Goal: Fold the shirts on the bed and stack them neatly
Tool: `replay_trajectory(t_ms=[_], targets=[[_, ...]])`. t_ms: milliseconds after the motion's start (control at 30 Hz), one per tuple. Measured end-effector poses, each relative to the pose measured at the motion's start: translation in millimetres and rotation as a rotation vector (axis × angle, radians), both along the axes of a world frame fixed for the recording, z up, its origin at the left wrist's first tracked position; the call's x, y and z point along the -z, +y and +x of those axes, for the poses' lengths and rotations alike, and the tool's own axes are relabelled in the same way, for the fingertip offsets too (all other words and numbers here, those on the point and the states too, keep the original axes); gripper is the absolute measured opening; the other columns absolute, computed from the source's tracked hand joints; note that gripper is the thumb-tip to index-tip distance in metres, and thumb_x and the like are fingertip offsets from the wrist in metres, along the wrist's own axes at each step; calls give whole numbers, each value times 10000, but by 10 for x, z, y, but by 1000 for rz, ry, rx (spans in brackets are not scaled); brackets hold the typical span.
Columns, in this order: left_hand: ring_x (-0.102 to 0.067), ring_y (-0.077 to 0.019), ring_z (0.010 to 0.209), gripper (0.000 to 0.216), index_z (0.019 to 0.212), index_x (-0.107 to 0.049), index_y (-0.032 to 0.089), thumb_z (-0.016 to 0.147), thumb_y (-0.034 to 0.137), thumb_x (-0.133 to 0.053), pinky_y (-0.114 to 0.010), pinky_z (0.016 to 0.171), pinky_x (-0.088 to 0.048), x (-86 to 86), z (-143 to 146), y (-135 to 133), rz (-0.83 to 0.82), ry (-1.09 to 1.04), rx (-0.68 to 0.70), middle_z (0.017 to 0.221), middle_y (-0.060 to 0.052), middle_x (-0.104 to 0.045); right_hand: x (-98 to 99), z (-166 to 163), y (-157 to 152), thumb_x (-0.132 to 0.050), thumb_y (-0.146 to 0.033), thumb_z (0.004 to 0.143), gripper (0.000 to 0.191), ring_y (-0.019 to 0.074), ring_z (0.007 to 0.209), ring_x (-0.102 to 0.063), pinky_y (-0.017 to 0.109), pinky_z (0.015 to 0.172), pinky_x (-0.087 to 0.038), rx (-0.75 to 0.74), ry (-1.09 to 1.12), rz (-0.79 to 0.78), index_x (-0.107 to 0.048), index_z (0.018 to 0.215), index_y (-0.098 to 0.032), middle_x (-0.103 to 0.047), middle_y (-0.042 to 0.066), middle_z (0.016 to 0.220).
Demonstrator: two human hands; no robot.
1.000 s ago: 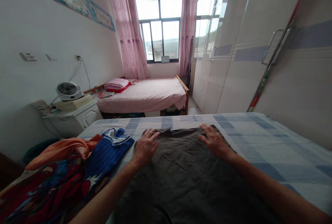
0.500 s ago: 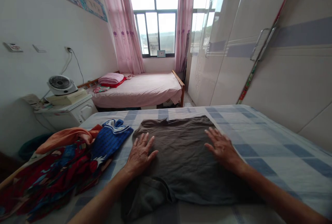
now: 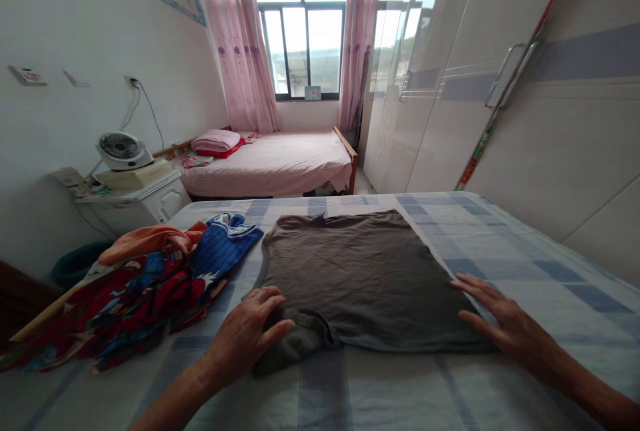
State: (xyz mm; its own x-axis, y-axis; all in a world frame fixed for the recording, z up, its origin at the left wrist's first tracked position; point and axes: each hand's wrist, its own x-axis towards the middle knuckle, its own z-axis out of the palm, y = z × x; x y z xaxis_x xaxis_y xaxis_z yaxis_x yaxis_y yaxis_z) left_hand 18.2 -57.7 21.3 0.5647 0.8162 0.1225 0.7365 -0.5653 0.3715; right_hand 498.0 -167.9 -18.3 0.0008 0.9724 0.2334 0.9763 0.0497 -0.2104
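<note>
A dark grey-brown T-shirt (image 3: 360,278) lies spread out on the checked bed sheet (image 3: 390,391), with light wrinkles across it. Its near left corner, by the sleeve, is bunched and partly turned over. Over that corner rests my left hand (image 3: 257,321), fingers loosely bent and thumb apart, gripping nothing that shows. At the shirt's right edge is my right hand (image 3: 493,314), fingers stretched out and thumb spread, its fingertips at the cloth's border.
On the left of the bed is a heap of clothes (image 3: 150,284), red, orange and blue. A white cabinet (image 3: 145,204) carries a small fan (image 3: 124,150). Beyond stands a pink-covered bed (image 3: 285,158); a glossy wardrobe (image 3: 475,98) lines the right side.
Both hands have slid nearer to me; the left went to the bunched sleeve corner, the right outward to the shirt's right edge. The view has tilted slightly down.
</note>
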Motion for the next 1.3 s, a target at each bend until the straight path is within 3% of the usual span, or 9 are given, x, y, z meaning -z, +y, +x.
replay_trajectory(t_ms=[100,167,300,467,600,767,933,1100,1300], targets=[[-582,-234,910,344,853,-599,187,737,510,-616,-350,793,-487,-98,-40,-296,-66,68,-46,998,-81,-604,-72,-108,-247,-541,-467,811,520,252,1311,-346,436,1046,-359,-186,35,-124,-473,1302,-311,-385,25,1433],[-574,-236,900,278,808,-572,194,678,410,-690,-342,777,-482,-82,-66,-397,-69,86,-63,968,-68,-598,-79,-129,-352,-570,-444,796,482,259,1283,-389,426,1019,-398,-223,29,-143,-516,1259,-321,-416,22,1412],[-561,-207,975,85,771,-549,204,726,134,-561,-310,849,-454,53,-98,-426,-20,-12,1,1028,-53,-602,-55,-110,-393,-561,-360,789,270,252,1138,-548,371,936,-481,-221,39,-77,-643,1035,-288,-549,40,1292],[-607,-182,919,146,919,-582,221,829,205,-469,-262,810,-470,131,-130,-375,-68,-204,-29,1005,-38,-649,-68,-104,-315,-498,-341,805,160,221,959,-642,315,835,-523,-130,117,26,-631,834,-256,-664,45,1087],[-588,-149,704,183,936,-558,204,870,312,-425,-221,630,-458,28,-109,-203,-160,-368,-121,781,0,-642,-279,-112,-86,-453,-405,813,221,189,708,-648,274,639,-517,-4,263,-17,-600,856,-245,-680,17,792],[-516,-121,549,322,939,-535,172,778,451,-526,-209,512,-398,-181,129,376,-266,-690,-267,630,36,-571,-551,-103,629,-443,-454,783,284,172,637,-583,278,596,-461,108,434,37,-580,852,-215,-642,9,714],[-592,-175,665,683,1166,-504,103,668,560,-605,-254,582,-438,-113,246,822,-417,-780,-502,729,-26,-618,-358,-25,1245,-504,-540,702,488,203,708,-613,299,609,-478,308,686,10,-572,1003,-161,-662,73,797],[-577,-231,950,704,1213,-541,125,597,429,-693,-283,755,-459,132,93,761,-327,-691,-390,998,-96,-632,-64,109,1219,-653,-533,587,719,238,828,-635,320,701,-502,251,851,-13,-504,1183,-160,-660,82,855],[-539,-127,600,568,1235,-559,156,699,342,-548,-257,603,-453,233,14,680,-254,-528,-361,880,-34,-629,-92,29,1086,-532,-415,690,600,190,702,-611,321,686,-480,180,608,17,-489,1235,-167,-640,27,788]])
